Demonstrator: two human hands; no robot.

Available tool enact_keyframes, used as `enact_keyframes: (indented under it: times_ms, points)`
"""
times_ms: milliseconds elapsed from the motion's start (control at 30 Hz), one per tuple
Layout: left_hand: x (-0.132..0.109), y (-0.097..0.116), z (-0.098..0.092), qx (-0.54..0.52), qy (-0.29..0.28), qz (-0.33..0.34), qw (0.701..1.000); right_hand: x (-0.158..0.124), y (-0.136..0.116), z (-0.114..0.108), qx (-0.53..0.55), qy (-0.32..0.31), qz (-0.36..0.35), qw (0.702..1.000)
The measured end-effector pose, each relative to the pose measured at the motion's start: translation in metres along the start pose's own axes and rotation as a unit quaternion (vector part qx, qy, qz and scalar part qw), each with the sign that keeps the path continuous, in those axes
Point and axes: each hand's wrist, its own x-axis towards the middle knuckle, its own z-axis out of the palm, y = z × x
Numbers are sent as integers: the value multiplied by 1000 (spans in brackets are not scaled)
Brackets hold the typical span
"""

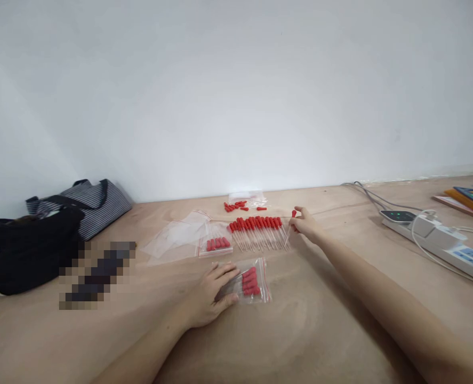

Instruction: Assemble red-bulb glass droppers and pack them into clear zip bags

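Observation:
My left hand (pixel 216 290) lies on a clear zip bag (pixel 265 280), its fingers spread across the left part and the thumb along the lower edge. Several red-bulbed droppers (pixel 251 281) lie inside that bag. Farther back, my right hand (pixel 305 225) pinches a single glass dropper (pixel 294 214), its red bulb up and its thin tube pointing down. That hand is at the right end of a row of droppers (pixel 260 232) laid side by side, bulbs away from me. Left of the row, another zip bag (pixel 215 246) holds several droppers.
Flat clear bags (pixel 176 236) overlap left of the row. Loose red bulbs (pixel 236 206) lie near the wall beside a clear bag (pixel 246 197). A power strip (pixel 452 245) with cables is at right; a black bag (pixel 32 250) and striped bag (pixel 100 205) stand at left, near a blurred dark object (pixel 100 274).

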Motion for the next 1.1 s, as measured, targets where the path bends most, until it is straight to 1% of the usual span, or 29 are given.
enact_keyframes:
  times_ms: [67,133,167,200,267,400,467,600,700,800,967,1100]
  points:
    - [1,0,0,2,-1,2,1000,-21,7,1,46,-9,-14,999]
    - [2,0,1,4,0,5,1000,-45,15,7,89,-27,-23,995]
    - [2,0,2,3,1,8,1000,-57,19,11,159,-34,-34,986]
    - [2,0,3,3,3,11,1000,-67,22,15,217,-28,-39,975]
    - [3,-1,4,1,7,17,1000,-83,25,23,288,-20,-35,957]
    - [3,0,3,3,13,18,1000,-98,23,34,361,-4,2,933]
    - [3,0,3,5,10,16,1000,-101,21,38,380,-12,22,925]
    - [3,0,4,-2,20,13,1000,-105,20,46,376,-66,36,923]
    - [3,-1,6,-8,28,12,999,-108,19,49,343,-107,14,933]
    - [4,-2,7,-9,19,11,1000,-111,16,51,305,-160,-8,939]
    - [4,0,6,-10,17,1,1000,-111,14,56,250,-260,-43,932]
    - [3,1,5,-8,21,8,1000,-109,13,59,187,-302,-54,933]
